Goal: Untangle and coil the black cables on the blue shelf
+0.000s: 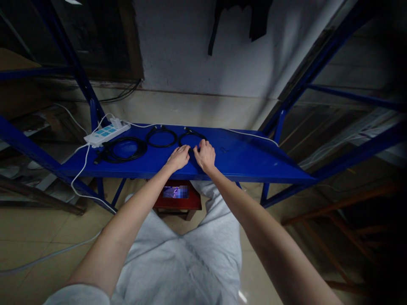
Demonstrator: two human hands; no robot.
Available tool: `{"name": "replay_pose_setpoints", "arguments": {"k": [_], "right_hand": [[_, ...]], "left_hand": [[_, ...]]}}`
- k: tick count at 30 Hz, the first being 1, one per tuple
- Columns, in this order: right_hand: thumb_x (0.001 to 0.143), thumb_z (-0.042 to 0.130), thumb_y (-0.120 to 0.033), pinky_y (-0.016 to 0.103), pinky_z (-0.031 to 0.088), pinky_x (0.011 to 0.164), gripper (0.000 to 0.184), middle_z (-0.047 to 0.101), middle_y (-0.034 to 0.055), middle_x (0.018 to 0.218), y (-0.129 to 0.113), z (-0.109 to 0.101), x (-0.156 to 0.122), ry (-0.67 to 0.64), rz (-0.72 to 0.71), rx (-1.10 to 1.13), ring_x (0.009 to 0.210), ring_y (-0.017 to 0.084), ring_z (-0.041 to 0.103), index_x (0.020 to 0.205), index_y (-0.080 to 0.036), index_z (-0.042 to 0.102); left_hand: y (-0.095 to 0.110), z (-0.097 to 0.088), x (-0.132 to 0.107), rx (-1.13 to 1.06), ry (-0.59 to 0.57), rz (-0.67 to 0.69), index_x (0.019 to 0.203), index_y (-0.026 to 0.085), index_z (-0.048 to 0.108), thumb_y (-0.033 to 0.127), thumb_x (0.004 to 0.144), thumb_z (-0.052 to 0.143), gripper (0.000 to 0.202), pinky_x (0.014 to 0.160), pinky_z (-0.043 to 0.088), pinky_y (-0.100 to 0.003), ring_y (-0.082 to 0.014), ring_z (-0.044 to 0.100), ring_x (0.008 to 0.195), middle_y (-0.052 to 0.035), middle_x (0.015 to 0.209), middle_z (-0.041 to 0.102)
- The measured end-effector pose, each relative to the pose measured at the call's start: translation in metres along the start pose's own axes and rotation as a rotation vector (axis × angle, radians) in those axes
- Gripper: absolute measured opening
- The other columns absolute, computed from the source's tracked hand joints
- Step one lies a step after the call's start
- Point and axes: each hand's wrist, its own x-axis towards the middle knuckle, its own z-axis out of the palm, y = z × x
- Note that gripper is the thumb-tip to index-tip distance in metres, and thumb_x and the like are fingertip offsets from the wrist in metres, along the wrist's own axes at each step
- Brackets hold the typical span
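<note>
A coiled black cable (182, 136) lies near the middle of the blue shelf (248, 156), with its connector end at the back. My left hand (179, 157) is closed at the coil's near side, fingertips on the cable. Close beside it, my right hand (205, 155) grips the coil's right side with bent fingers. Part of the loop is hidden under both hands. Left of them rests a second thin black cable coil (161, 145), its plugs at the back. Farther left is a thicker black cable coil (140, 153).
A white power strip (106, 134) with blue sockets stands at the shelf's left end. Its white cord (83, 167) hangs over the front edge. Blue posts (276, 127) frame the shelf. Below, a phone (174, 192) lies on a red-brown stool (190, 204) between my legs.
</note>
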Motion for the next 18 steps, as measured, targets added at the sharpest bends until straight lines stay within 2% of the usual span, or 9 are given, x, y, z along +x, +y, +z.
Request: {"name": "replay_pose_setpoints", "arguments": {"k": [3,5,11,18], "right_hand": [[0.103,0.031,-0.046,0.038,0.043,0.089,0.047,0.07,0.0183,0.104,-0.007,0.005,0.003,-0.076,0.157,0.031,0.1,0.029,0.064,0.112,-0.013,0.064],[0.103,0.033,-0.047,0.038,0.044,0.089,0.049,0.071,0.0194,0.102,-0.01,0.007,0.004,-0.128,0.212,0.032,0.1,0.03,0.067,0.11,-0.013,0.066],[0.102,0.037,-0.043,0.039,0.046,0.094,0.048,0.071,0.0232,0.11,-0.011,0.0,0.007,-0.161,0.252,0.01,0.105,0.031,0.068,0.117,-0.008,0.066],[0.099,0.044,-0.041,0.039,0.05,0.095,0.042,0.07,0.0214,0.118,-0.009,-0.006,0.019,-0.278,0.279,0.023,0.111,0.031,0.067,0.114,-0.012,0.07]], "left_hand": [[0.0,-0.001,0.0,0.004,0.0,-0.003,0.147,0.012,0.041,0.021,0.099,0.036,0.049,0.125,0.027,-0.04,-0.0218,0.038,0.148,-0.0153,0.155,0.046],[0.0,-0.002,-0.001,0.002,0.002,-0.001,0.146,0.013,0.042,0.021,0.099,0.036,0.048,0.125,0.027,-0.04,-0.0216,0.038,0.148,-0.0147,0.155,0.046],[0.001,-0.003,-0.001,-0.02,0.018,0.02,0.141,0.012,0.046,0.02,0.098,0.037,0.045,0.123,0.029,-0.039,-0.0221,0.04,0.146,-0.0155,0.153,0.049],[0.003,-0.005,-0.002,-0.032,0.031,0.02,0.139,0.014,0.047,0.018,0.097,0.038,0.043,0.122,0.03,-0.039,-0.0214,0.042,0.144,-0.0144,0.149,0.052]]}}
